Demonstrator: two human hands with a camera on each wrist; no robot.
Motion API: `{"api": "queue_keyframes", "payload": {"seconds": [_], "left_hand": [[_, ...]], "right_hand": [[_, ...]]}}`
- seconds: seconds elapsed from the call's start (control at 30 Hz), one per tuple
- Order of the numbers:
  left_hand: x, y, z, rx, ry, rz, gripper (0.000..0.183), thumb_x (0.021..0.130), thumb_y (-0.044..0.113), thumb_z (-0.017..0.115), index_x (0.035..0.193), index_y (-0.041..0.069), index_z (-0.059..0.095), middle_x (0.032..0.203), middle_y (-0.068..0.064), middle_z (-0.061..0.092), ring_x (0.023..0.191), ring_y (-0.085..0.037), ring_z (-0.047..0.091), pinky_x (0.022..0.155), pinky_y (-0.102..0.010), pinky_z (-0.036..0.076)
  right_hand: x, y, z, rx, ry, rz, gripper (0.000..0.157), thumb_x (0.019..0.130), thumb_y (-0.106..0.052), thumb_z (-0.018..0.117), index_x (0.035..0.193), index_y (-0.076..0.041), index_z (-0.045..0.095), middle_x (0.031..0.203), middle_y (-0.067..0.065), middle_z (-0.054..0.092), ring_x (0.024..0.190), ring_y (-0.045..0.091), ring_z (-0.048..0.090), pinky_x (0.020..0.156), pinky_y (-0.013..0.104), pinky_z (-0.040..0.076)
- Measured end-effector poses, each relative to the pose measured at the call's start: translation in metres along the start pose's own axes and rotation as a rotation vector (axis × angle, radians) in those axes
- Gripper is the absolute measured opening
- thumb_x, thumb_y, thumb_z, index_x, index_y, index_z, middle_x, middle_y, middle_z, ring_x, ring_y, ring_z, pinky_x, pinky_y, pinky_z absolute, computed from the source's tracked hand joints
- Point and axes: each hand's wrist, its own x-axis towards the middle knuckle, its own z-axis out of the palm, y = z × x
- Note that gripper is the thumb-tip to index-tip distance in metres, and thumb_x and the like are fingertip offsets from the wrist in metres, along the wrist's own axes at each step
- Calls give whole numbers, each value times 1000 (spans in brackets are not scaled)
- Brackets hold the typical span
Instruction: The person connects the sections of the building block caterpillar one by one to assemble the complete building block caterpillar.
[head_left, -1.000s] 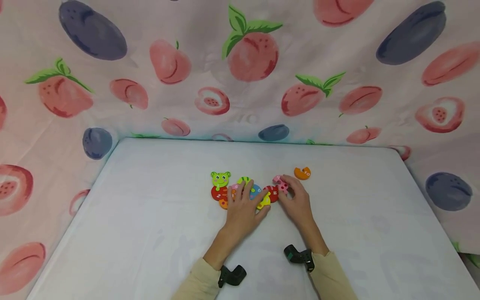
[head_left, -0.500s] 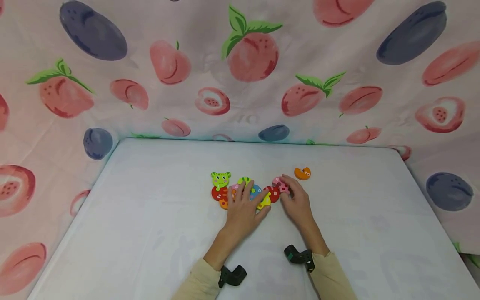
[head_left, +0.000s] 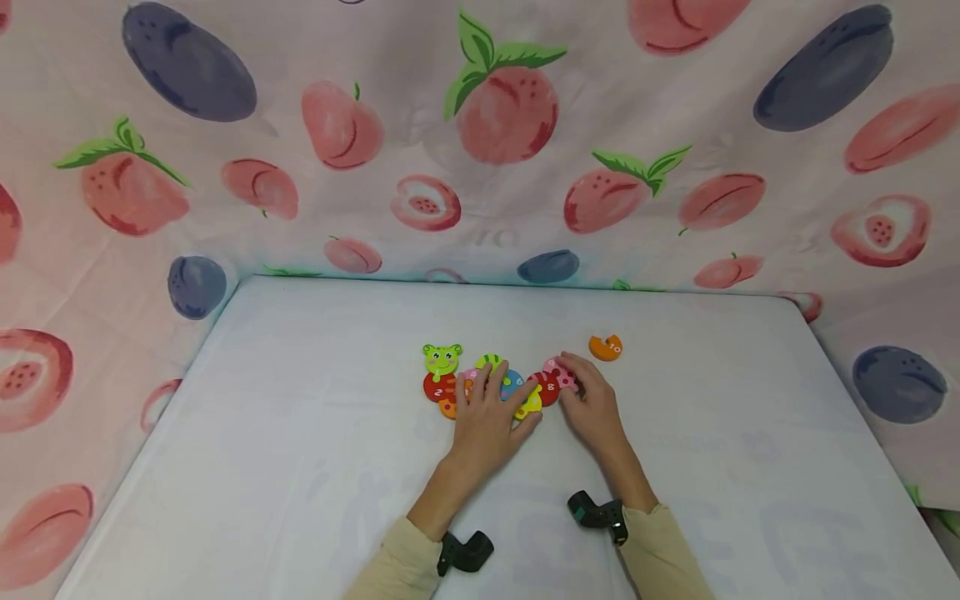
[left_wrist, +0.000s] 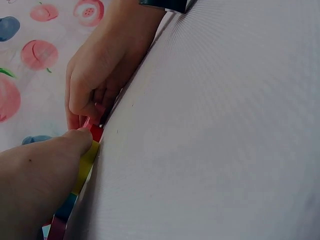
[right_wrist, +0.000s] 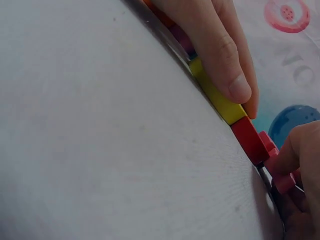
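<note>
Numbered caterpillar puzzle pieces lie joined in a row at mid-table, from a green smiling head piece (head_left: 441, 359) and red piece "2" (head_left: 437, 390) to a yellow piece (head_left: 532, 403) and red piece "8" (head_left: 548, 387). My left hand (head_left: 483, 425) rests spread over the row's middle, hiding several pieces. Between thumb and fingers, my right hand (head_left: 597, 410) pinches a pink puzzle piece (head_left: 566, 379) at the red one's right end. In the right wrist view that pink piece (right_wrist: 284, 182) sits slightly tilted against the red piece (right_wrist: 250, 142).
A loose orange puzzle piece (head_left: 605, 348) lies beyond my right hand. Behind the white table (head_left: 315, 467) hangs a fruit-print cloth (head_left: 480, 208). Black wrist cameras are strapped at both sleeves.
The pink piece has turned a little and shifted left against the red "8" piece, with my right fingers moving along with it. My left hand has stayed in place.
</note>
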Motion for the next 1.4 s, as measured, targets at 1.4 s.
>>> {"api": "queue_keyframes", "payload": {"seconds": [1.4], "left_hand": [[-2,0,1,17,18,7,52,93,52,53,143,39,45,155,-9,35,144,-30,27,116,-64,18]], "right_hand": [[20,13,-9,-9,365,272,56,88,-23,65,137,-6,43,144,17,35,133,32,31,106,55,40]]}}
